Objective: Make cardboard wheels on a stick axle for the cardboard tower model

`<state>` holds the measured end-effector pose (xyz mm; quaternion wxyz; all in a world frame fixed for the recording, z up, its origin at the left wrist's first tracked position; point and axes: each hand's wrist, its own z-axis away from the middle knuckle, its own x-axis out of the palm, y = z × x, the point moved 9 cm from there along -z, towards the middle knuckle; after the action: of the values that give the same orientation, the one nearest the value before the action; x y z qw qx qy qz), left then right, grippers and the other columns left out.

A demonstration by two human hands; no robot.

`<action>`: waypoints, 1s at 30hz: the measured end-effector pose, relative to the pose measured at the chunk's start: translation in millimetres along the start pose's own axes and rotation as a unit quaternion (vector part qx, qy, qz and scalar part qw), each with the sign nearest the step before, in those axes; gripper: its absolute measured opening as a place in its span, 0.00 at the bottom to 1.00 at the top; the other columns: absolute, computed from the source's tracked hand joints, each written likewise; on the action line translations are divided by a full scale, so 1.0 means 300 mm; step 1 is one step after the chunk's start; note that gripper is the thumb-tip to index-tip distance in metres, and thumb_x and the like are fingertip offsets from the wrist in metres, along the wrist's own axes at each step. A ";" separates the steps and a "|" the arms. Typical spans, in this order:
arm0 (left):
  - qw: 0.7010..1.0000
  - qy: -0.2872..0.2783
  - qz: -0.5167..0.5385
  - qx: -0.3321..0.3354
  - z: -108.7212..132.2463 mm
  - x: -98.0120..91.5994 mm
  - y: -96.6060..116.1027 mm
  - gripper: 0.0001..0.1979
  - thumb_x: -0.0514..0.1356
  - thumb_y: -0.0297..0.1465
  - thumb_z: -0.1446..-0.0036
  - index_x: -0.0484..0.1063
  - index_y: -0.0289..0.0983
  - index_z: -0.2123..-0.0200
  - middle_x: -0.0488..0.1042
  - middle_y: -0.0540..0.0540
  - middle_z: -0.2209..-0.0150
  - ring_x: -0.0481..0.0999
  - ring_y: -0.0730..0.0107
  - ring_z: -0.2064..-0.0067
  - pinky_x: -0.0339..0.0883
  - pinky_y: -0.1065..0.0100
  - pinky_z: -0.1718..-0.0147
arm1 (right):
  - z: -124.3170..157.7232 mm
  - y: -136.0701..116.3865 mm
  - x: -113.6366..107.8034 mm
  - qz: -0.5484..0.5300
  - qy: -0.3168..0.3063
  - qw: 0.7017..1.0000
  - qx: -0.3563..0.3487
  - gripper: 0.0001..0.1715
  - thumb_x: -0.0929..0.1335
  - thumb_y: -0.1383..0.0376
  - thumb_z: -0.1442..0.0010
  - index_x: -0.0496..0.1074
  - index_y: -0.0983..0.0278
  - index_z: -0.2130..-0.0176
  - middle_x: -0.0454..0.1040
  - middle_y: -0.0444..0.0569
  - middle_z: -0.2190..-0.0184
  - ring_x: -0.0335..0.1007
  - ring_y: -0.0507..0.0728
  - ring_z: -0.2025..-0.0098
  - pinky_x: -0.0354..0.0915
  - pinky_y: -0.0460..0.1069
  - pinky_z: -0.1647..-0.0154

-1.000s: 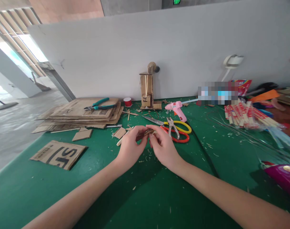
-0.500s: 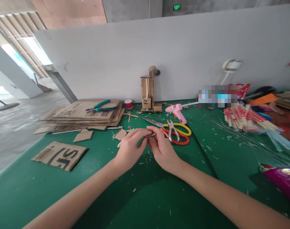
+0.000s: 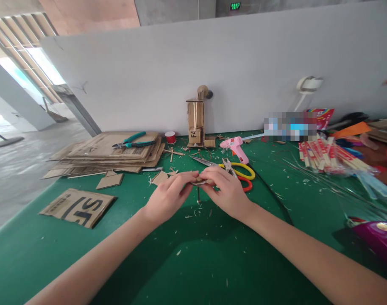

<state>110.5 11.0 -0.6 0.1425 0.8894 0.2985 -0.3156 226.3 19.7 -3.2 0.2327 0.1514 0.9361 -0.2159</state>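
Hanging newly exposed beneath a small cardboard piece [image 3: 198, 183] pinched over the desk [image 3: 193, 267] by fingers of left hand [image 3: 166, 195] and right hand [image 3: 228, 191], a thin rod [image 3: 199, 195], apparently attached, can now be checked.

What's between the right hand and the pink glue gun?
Head view: the red-and-yellow-handled scissors and silver pliers lie between the right hand and the pink glue gun; the hand hides part of both.
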 end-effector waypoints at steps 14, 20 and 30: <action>0.999 -0.001 0.036 0.018 -0.016 -0.010 0.010 0.10 0.56 0.22 0.41 0.71 0.38 0.57 0.77 0.46 0.56 0.77 0.72 0.56 0.72 0.70 0.55 | -0.017 -0.031 0.000 0.039 -0.057 0.995 -0.070 0.09 0.61 0.71 0.35 0.68 0.63 0.58 0.72 0.53 0.59 0.70 0.55 0.56 0.71 0.53 0.55; 0.999 0.027 0.036 0.028 -0.017 -0.020 0.023 0.08 0.57 0.22 0.41 0.71 0.35 0.59 0.77 0.45 0.59 0.77 0.73 0.58 0.73 0.72 0.57 | -0.019 -0.024 0.001 0.025 -0.063 0.995 -0.073 0.07 0.62 0.71 0.36 0.68 0.65 0.59 0.72 0.53 0.59 0.69 0.55 0.56 0.70 0.52 0.55; 0.998 0.034 0.020 0.038 -0.006 -0.016 0.031 0.10 0.58 0.22 0.42 0.71 0.35 0.57 0.77 0.45 0.57 0.77 0.74 0.57 0.72 0.73 0.57 | -0.020 -0.038 -0.002 0.040 -0.065 0.994 -0.083 0.06 0.62 0.72 0.36 0.69 0.66 0.60 0.73 0.54 0.60 0.69 0.55 0.56 0.69 0.52 0.54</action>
<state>114.2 2.4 4.6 0.1042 0.9103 0.2729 -0.2932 220.3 12.7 5.7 0.3131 0.1546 0.9270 -0.1372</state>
